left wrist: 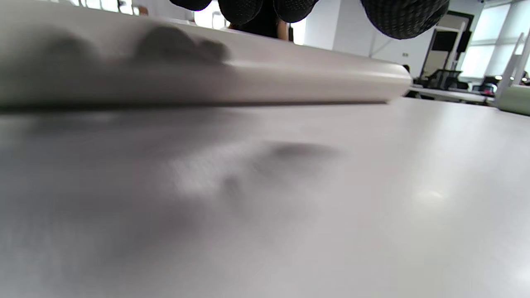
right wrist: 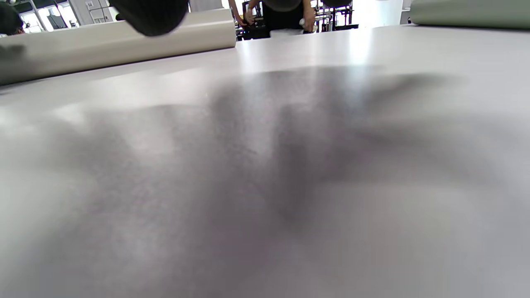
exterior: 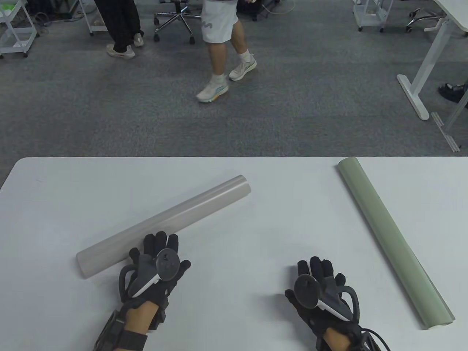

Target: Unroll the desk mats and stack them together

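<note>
A rolled grey desk mat (exterior: 164, 225) lies diagonally on the left half of the white table (exterior: 278, 219). A rolled green desk mat (exterior: 393, 239) lies diagonally at the right. My left hand (exterior: 155, 261) hovers at the near side of the grey roll, fingers spread, their tips (left wrist: 240, 8) just at the roll (left wrist: 248, 78); it grips nothing. My right hand (exterior: 318, 283) is open over bare table between the rolls, holding nothing. In the right wrist view the grey roll (right wrist: 116, 41) is at far left and the green roll (right wrist: 468, 12) at far right.
The table's far edge (exterior: 234, 158) runs across the middle of the table view. Beyond it is grey carpet with two people walking (exterior: 223, 51), an office chair (exterior: 173, 20) and a white desk leg (exterior: 420, 84).
</note>
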`<state>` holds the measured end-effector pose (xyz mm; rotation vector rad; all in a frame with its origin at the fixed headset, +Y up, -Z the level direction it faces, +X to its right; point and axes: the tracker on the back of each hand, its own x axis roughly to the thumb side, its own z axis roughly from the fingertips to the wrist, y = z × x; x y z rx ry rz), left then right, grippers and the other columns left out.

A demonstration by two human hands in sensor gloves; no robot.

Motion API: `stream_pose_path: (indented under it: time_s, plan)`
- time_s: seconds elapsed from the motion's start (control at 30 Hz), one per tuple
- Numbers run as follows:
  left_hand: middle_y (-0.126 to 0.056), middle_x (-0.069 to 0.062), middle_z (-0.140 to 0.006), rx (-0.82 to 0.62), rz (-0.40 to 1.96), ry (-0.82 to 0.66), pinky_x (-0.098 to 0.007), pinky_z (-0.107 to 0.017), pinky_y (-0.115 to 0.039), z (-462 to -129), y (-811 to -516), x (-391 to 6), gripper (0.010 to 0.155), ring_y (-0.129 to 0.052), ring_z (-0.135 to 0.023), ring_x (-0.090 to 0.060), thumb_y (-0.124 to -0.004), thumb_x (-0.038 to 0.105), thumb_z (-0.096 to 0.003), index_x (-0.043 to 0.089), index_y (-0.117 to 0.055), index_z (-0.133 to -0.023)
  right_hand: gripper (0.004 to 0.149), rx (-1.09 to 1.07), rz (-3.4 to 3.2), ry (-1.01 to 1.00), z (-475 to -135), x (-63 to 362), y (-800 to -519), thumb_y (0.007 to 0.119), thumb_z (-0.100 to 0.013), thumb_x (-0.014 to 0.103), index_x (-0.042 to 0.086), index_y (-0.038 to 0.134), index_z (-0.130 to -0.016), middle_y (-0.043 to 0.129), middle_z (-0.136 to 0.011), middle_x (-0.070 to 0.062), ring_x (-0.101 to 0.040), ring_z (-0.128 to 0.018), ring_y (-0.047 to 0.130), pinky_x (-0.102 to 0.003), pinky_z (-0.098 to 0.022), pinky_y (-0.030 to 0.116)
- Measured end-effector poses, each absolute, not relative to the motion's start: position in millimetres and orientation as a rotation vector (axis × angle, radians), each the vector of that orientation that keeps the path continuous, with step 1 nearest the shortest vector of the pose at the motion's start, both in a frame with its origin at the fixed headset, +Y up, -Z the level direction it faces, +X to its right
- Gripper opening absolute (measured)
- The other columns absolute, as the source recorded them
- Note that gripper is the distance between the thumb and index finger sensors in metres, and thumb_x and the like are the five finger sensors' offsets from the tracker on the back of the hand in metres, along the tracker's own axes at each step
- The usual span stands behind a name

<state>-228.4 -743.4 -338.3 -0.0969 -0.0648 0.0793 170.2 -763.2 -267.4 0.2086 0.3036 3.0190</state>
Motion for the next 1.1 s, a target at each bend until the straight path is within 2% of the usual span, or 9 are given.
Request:
stream_pose_path:
  time_s: [0.07, 0.17, 0.43, 0.53, 0.6, 0.73, 0.8, 0.93, 1.1]
  plan:
    - [-0.028, -0.018, -0.134, -0.045, 0.070, -0.045, -0.081, -0.074, -0.032, -352.6, -736.5, -238.2, 0.082, -0.029, -0.120, -0.055, -0.060, 0.058, -0.0550, 0.019, -0.038, -0.124, 0.085, 0.204, 3.011, 0.305, -267.5, 170.8, -762.7, 0.059, -0.055, 0.050, 0.000, 0.027, -0.116, 0.019, -0.116, -0.041, -0.070, -0.103, 0.023, -0.087, -0.060, 0.032]
    - [-0.021, -0.018, -0.134, -0.053, 0.059, 0.022, -0.080, -0.076, -0.030, -373.7, -730.5, -251.7, 0.085, -0.023, -0.121, -0.054, -0.061, 0.058, -0.0549, 0.019, -0.030, -0.124, 0.085, 0.202, 3.005, 0.320, -267.4, 170.9, -762.4, 0.059, -0.055, 0.050, 0.000, 0.027, -0.116, 0.020, -0.116, -0.041, -0.070, -0.103, 0.023, -0.087, -0.060, 0.032]
    - [-0.014, -0.020, -0.134, -0.302, -0.030, 0.204, -0.081, -0.076, -0.031, -413.0, -753.4, -289.7, 0.100, -0.022, -0.120, -0.058, -0.062, 0.065, -0.0493, 0.014, -0.015, -0.122, 0.084, 0.222, 2.993, 0.336, -266.2, 168.5, -761.1, 0.059, -0.055, 0.051, 0.000, 0.028, -0.116, 0.020, -0.116, -0.041, -0.070, -0.103, 0.023, -0.087, -0.060, 0.032]
    - [-0.032, -0.017, -0.134, -0.322, 0.075, 0.199, -0.081, -0.076, -0.034, -418.0, -760.0, -298.9, 0.103, -0.044, -0.121, -0.054, -0.065, 0.068, -0.0449, 0.015, -0.024, -0.123, 0.085, 0.235, 2.990, 0.338, -265.3, 165.8, -759.9, 0.059, -0.055, 0.051, 0.000, 0.027, -0.116, 0.020, -0.117, -0.041, -0.070, -0.104, 0.024, -0.087, -0.060, 0.032]
    - [-0.040, -0.014, -0.132, -0.338, 0.056, 0.197, -0.081, -0.077, -0.034, -418.5, -761.7, -298.0, 0.104, -0.049, -0.120, -0.049, -0.069, 0.069, -0.0429, 0.015, -0.031, -0.123, 0.085, 0.242, 2.988, 0.343, -264.8, 163.8, -759.7, 0.059, -0.055, 0.051, 0.001, 0.027, -0.116, 0.020, -0.117, -0.041, -0.070, -0.104, 0.024, -0.087, -0.060, 0.032]
    - [-0.042, -0.010, -0.129, -0.388, -0.109, 0.163, -0.079, -0.079, -0.042, -416.5, -761.9, -287.8, 0.105, -0.053, -0.117, -0.045, -0.081, 0.062, -0.0471, 0.015, -0.022, -0.121, 0.085, 0.258, 2.985, 0.357, -264.2, 159.8, -759.9, 0.059, -0.055, 0.051, 0.001, 0.027, -0.116, 0.020, -0.117, -0.041, -0.069, -0.104, 0.024, -0.087, -0.060, 0.032]
    - [-0.059, -0.012, -0.121, -0.359, -0.053, 0.115, -0.074, -0.077, -0.051, -413.9, -758.8, -284.2, 0.103, -0.068, -0.108, -0.043, -0.087, 0.061, -0.0457, 0.011, -0.034, -0.120, 0.085, 0.269, 2.987, 0.357, -263.9, 157.5, -758.7, 0.059, -0.055, 0.051, 0.001, 0.027, -0.116, 0.020, -0.117, -0.041, -0.069, -0.104, 0.024, -0.087, -0.060, 0.032]
    - [-0.086, -0.009, -0.103, -0.274, -0.033, 0.096, -0.065, -0.067, -0.073, -406.7, -748.4, -277.5, 0.093, -0.094, -0.087, -0.036, -0.089, 0.064, -0.0447, 0.010, -0.058, -0.114, 0.084, 0.280, 2.977, 0.345, -263.1, 155.4, -757.0, 0.059, -0.055, 0.051, 0.001, 0.028, -0.116, 0.021, -0.117, -0.041, -0.069, -0.104, 0.025, -0.087, -0.060, 0.032]
    - [-0.094, -0.006, -0.094, -0.437, 0.320, 0.346, -0.059, -0.068, -0.077, -395.8, -750.7, -269.4, 0.087, -0.100, -0.076, -0.031, -0.091, 0.062, -0.0454, 0.008, -0.067, -0.110, 0.084, 0.297, 2.957, 0.325, -262.6, 153.6, -756.7, 0.059, -0.055, 0.051, 0.001, 0.028, -0.116, 0.021, -0.117, -0.041, -0.069, -0.104, 0.026, -0.086, -0.061, 0.033]
